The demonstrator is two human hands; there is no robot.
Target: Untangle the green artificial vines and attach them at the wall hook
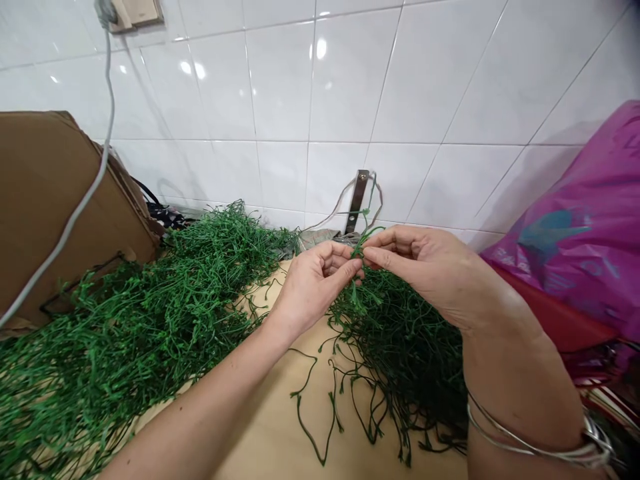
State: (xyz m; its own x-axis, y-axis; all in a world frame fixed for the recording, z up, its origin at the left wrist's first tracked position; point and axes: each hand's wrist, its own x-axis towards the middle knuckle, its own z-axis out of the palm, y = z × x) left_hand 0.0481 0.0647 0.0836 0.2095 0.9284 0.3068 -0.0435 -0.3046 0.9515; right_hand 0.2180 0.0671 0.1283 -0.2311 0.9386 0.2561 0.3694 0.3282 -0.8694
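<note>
My left hand [320, 277] pinches a small bunch of green stems [359, 250] between thumb and fingers, near the middle of the view. Just to its right, my right hand [420, 267] has its thumb and forefinger closed on the same bunch, the fingertips of both hands almost touching. Thin stem ends stick up above the fingers and others hang below. Under my right hand and wrist lies a dark green pile [415, 347] of thin, knotted-looking strands. A larger, brighter green pile [185, 300] spreads out to the left of my left arm.
Loose strands [325, 407] lie on the tan surface [270, 413]. A cardboard box [65, 200] and a grey cable [95, 180] are at left. Behind are white wall tiles [280, 87] and a metal strip [357, 200]. A purple bag [585, 227] is at right.
</note>
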